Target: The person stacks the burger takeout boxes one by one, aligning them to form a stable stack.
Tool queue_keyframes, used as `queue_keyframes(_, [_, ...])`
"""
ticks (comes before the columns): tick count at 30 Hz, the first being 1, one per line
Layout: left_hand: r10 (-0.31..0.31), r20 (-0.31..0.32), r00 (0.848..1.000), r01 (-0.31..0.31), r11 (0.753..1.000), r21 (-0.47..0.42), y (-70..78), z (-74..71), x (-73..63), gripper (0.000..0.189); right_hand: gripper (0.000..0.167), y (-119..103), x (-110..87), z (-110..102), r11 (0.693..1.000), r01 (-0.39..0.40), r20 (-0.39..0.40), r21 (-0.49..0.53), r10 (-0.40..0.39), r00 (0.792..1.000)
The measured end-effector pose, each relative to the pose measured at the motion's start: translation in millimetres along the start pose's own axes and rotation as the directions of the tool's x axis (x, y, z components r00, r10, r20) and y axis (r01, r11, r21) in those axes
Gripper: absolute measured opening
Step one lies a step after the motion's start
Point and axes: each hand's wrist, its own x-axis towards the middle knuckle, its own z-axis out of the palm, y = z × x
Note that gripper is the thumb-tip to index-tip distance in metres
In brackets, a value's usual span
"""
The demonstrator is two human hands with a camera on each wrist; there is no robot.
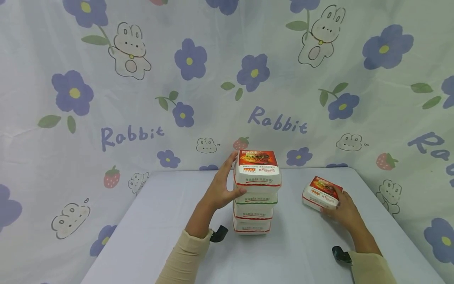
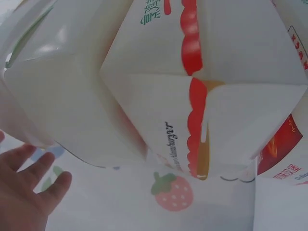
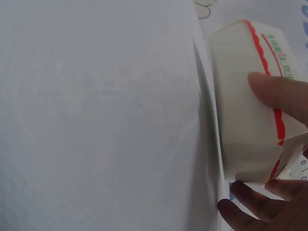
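Burger boxes stand in a stack of several, and the top box (image 1: 257, 173) has a burger picture on a red lid. My left hand (image 1: 223, 185) is at the stack's left side, fingers along the top box's side and thumb across its front low edge. In the left wrist view, the left hand's fingers (image 2: 36, 171) are straight and spread beside a white box (image 2: 53, 86). Farther right, another burger box (image 1: 322, 193) is gripped by my right hand (image 1: 345, 211). The right wrist view has its thumb (image 3: 276, 91) on the box's front and the fingers around the end.
A white cloth (image 1: 149, 236) covers the table. Behind it hangs a curtain (image 1: 220, 90) with flowers, rabbits and strawberries. A second box in the stack has green trim (image 1: 257, 200). Black wrist cameras (image 1: 219, 234) sit at both sleeves.
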Motion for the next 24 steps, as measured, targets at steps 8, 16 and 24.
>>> queue_keyframes(8, [0.004,-0.006,1.0,-0.004,1.0,-0.001,0.9,-1.8,1.3,0.105,0.118,-10.8,-4.3,-6.5,0.999,0.047,-0.042,-0.006,-0.047,0.998])
queue_keyframes(16, [0.0,-0.028,1.0,0.0,1.0,0.007,2.7,-2.6,-0.2,0.104,0.117,-19.6,-11.4,-14.9,0.997,0.074,-0.036,0.001,-0.074,0.997])
queue_keyframes(24, [0.017,-0.04,0.999,-0.016,0.999,0.03,3.6,-3.0,-0.2,0.101,0.116,-25.1,-14.7,-21.3,0.995,0.101,-0.013,-0.026,-0.102,0.995])
